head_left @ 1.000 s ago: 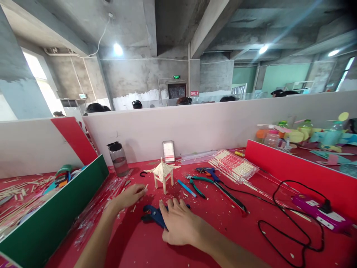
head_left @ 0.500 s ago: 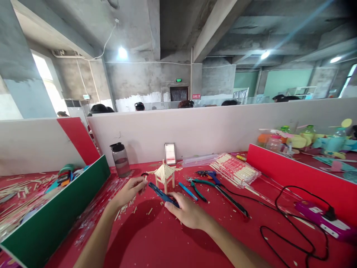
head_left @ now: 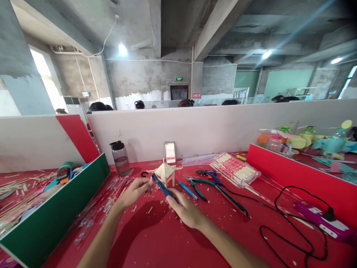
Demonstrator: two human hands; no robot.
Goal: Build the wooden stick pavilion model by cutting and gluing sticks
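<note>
My left hand [head_left: 139,191] is closed, its fingertips pinching a short pale wooden stick piece [head_left: 151,179]. My right hand [head_left: 184,207] grips a long blue tool [head_left: 161,186] that looks like a utility knife. The tool's far end lies close to the left fingertips and the stick. Just behind, a small pavilion model [head_left: 165,172] made of wooden sticks stands upright on the red table [head_left: 156,238], partly hidden by the tool. Right of the model lie a light-blue pen-like stick [head_left: 188,190] and green-handled pliers [head_left: 198,190].
A blue glue gun [head_left: 213,176] with a black cord lies near a bag of wooden sticks [head_left: 234,169]. A water bottle [head_left: 120,160] and a phone [head_left: 170,153] stand by the white partition [head_left: 212,130]. A purple power strip [head_left: 325,219] is at right. Wood scraps are scattered about.
Both hands have moved slightly; the blue tool is raised a little, and its tip now sits nearer the stick and covers part of the model.
</note>
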